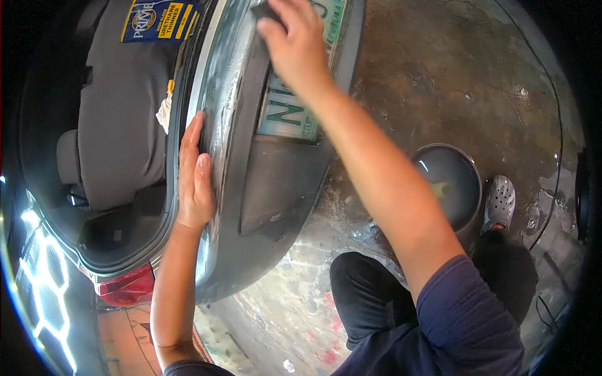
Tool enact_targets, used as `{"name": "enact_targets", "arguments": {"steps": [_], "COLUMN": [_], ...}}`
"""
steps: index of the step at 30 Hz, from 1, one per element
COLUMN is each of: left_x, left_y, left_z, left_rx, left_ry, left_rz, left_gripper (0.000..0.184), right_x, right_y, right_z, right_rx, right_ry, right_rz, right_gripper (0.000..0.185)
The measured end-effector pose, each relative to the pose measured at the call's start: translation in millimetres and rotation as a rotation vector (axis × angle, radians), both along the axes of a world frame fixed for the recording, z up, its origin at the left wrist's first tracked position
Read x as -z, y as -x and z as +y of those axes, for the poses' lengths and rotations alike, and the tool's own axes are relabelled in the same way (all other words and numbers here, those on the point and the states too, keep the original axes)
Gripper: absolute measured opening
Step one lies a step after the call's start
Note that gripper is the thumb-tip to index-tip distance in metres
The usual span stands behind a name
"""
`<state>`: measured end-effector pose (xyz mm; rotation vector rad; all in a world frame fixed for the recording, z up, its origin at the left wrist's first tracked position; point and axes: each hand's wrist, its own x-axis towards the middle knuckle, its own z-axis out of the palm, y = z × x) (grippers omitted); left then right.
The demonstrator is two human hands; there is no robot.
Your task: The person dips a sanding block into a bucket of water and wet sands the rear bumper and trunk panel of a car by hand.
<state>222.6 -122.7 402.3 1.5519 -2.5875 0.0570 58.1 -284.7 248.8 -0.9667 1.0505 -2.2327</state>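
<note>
Bucket (479, 182) first: round, on the floor (433, 69) by the right foot. Cloudy water (461, 197) in it, plus 1 pale yellowish piece (440, 188); can't tell if it floats or sits lower. Part of the rim is behind the right arm.

Trunk (125, 235) is open. Inside: gray padded panel (125, 119), dark well at the near end. 1 white crumpled item (164, 114) with an orange-yellow tip (170, 85) is just beside the opening's edge; can't tell what it is.

Text: blue/yellow label (158, 20) at the trunk's far end, upper edge cut off by the frame. Reads "PRIME" and "URETHANE THINNER"; the finer line is too small. Can't tell what sort of pack carries it. License plate (285, 111) sits in the recess of the car's rear panel (276, 188): big "N" clear, green on white, the rest mostly hidden by the right hand and arm. Corner sticker too small to read.

Right hand (300, 41): fingers closed over a dark block (262, 10), thumb at its near side. Block is against the rear panel, above the plate recess, partly cut off by the frame.

Left hand (195, 182): fingers straight and close together, thumb apart, palm flat on the panel's upper edge next to the trunk opening. Grips nothing. Red tail light (127, 285) is near the left forearm.
</note>
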Motion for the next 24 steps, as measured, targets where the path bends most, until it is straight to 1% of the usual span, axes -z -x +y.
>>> {"name": "enact_targets", "arguments": {"steps": [1, 2, 3, 4, 5, 6, 7, 8, 9, 11, 13, 15, 18, 19, 20, 21, 22, 24], "left_x": [0, 0, 1, 2, 3, 5, 6, 6, 6, 7, 8, 6, 6, 7, 7, 7, 7, 6], "left_y": [3, 3, 1, -1, -3, -5, -7, -10, -11, -10, -9, -7, -11, -11, -11, -11, -11, -11], "left_z": [0, 1, -1, -2, -3, -3, -2, -3, -1, -2, -3, -2, -4, -3, -3, -2, -1, -2], "left_rx": [-0.006, -0.013, -0.027, -0.041, -0.053, -0.070, -0.088, -0.088, -0.088, -0.076, -0.083, -0.084, -0.055, -0.065, -0.073, -0.082, -0.083, -0.078], "left_ry": [-0.008, -0.014, -0.021, -0.028, -0.034, -0.061, -0.088, -0.090, -0.090, -0.085, -0.071, -0.079, -0.093, -0.101, -0.115, -0.127, -0.128, -0.143], "left_rz": [0.014, 0.039, 0.089, 0.139, 0.190, 0.292, 0.393, 0.404, 0.413, 0.434, 0.432, 0.434, 0.478, 0.517, 0.553, 0.588, 0.601, 0.628], "left_gripper": [0.059, 0.059, 0.061, 0.062, 0.063, 0.064, 0.065, 0.068, 0.068, 0.069, 0.069, 0.069, 0.069, 0.069, 0.069, 0.069, 0.069, 0.069], "right_x": [-7, -9, 3, 4, 8, 12, 21, 27, 31, 28, 19, 15, 17, 21, 23, 26, 32, 37], "right_y": [12, 0, -17, -43, -60, -80, -90, -87, -80, -55, -30, -1, -33, -53, -77, -74, -68, -56], "right_z": [-8, -3, 21, 58, 101, 143, 181, 198, 188, 128, 52, 6, 60, 93, 130, 171, 189, 160], "right_rx": [-0.048, 0.105, 0.077, 0.048, -0.023, -0.084, -0.163, -0.241, -0.194, -0.089, 0.054, 0.062, 0.082, 0.051, -0.032, -0.132, -0.222, -0.154], "right_ry": [-0.054, -0.081, 0.059, 0.084, 0.144, 0.178, 0.256, 0.327, 0.358, 0.423, 0.353, 0.297, 0.181, 0.259, 0.336, 0.367, 0.418, 0.433], "right_rz": [-0.024, 0.014, 0.054, 0.019, 0.042, 0.092, 0.171, 0.255, 0.304, 0.407, 0.252, 0.223, 0.202, 0.226, 0.213, 0.331, 0.456, 0.507], "right_gripper": [0.044, 0.040, 0.049, 0.045, 0.047, 0.053, 0.051, 0.047, 0.046, 0.044, 0.046, 0.049, 0.049, 0.047, 0.040, 0.041, 0.048, 0.046]}}
